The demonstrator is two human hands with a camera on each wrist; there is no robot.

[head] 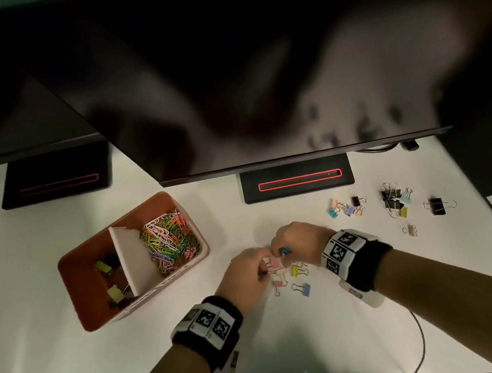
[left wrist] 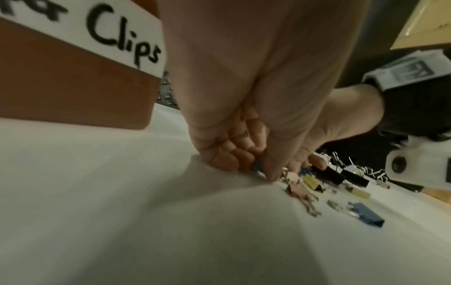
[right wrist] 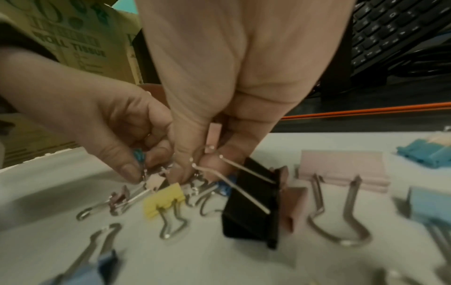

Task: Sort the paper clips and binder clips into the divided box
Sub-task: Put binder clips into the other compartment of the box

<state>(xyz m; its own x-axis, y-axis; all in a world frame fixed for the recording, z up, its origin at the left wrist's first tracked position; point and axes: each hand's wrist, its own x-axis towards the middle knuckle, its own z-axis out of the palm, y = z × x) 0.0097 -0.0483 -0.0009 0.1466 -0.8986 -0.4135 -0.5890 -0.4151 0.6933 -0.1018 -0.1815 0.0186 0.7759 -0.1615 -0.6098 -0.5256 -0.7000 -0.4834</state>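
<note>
White counter (head: pixel 72 362) is seen under dim light, dark monitors across the upper frame. At lower centre, small binder clips (head: pixel 295 275) are scattered, and both hands meet over them. A pink binder clip (head: pixel 273 263) is pinched in the curled fingers of the left hand (head: pixel 246 272). A teal binder clip (head: pixel 284 251) is pinched by the right hand (head: pixel 299 239). Left of the hands, the divided box (head: pixel 98 321) is noted: coloured paper clips (head: pixel 167 241) in its right compartment, a few binder clips in its left. More binder clips (head: pixel 394 202) lie at right, well apart from the hands.
</note>
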